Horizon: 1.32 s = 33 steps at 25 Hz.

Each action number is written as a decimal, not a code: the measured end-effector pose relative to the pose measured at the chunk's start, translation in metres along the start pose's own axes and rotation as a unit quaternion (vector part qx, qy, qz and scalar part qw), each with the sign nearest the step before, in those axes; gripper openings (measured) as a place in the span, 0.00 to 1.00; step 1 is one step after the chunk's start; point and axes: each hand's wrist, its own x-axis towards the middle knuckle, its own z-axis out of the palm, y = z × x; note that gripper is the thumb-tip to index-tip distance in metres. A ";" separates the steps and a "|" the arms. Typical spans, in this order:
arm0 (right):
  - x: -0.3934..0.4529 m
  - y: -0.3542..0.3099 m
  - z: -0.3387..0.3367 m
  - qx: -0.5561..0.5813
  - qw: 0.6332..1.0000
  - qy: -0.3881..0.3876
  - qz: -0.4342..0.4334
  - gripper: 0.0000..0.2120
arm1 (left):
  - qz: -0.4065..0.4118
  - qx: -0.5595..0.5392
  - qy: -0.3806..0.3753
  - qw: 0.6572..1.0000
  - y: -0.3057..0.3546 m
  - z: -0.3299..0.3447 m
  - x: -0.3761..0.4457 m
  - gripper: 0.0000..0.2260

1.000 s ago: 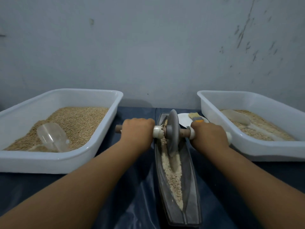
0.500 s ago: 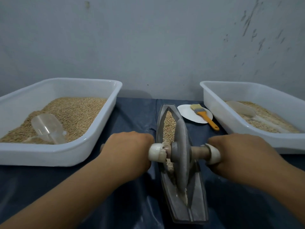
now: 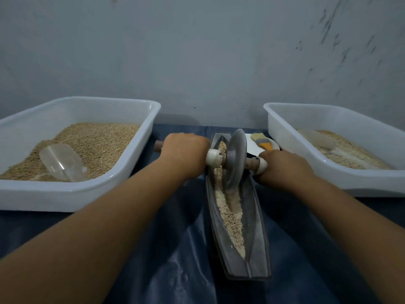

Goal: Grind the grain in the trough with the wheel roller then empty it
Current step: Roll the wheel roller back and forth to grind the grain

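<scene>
Both hands grip the axle: left hand [image 3: 185, 153] and right hand [image 3: 282, 166] flank the wheel roller [image 3: 235, 159], which stands near the far end of the trough [image 3: 255, 227], whose long axis runs toward the lower frame.

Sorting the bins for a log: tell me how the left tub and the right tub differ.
The left tub holds darker, golden whole-looking grain; the right tub holds paler, coarser-looking material. The left tub's clear scoop lies at its near side; the right tub's scoop lies farther back. Both are white rectangular plastic tubs.
</scene>
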 end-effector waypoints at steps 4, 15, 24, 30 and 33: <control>-0.037 -0.005 -0.026 -0.006 0.997 -0.063 -0.044 0.10 | 0.002 -0.036 -0.052 0.998 0.003 -0.011 -0.037 0.08; -0.021 -0.010 -0.021 -0.046 0.998 -0.039 -0.005 0.08 | -0.035 -0.039 -0.004 0.999 0.002 0.008 -0.036 0.08; 0.005 -0.002 0.012 -0.030 0.988 0.150 -0.028 0.06 | -0.023 -0.029 0.008 0.999 -0.005 0.012 0.001 0.09; -0.020 0.001 0.000 0.003 0.999 0.042 -0.017 0.12 | -0.012 -0.015 -0.002 1.000 0.006 -0.002 -0.024 0.09; -0.036 0.002 -0.006 0.004 1.000 0.015 -0.019 0.10 | 0.000 -0.004 -0.006 1.000 0.011 -0.011 -0.034 0.09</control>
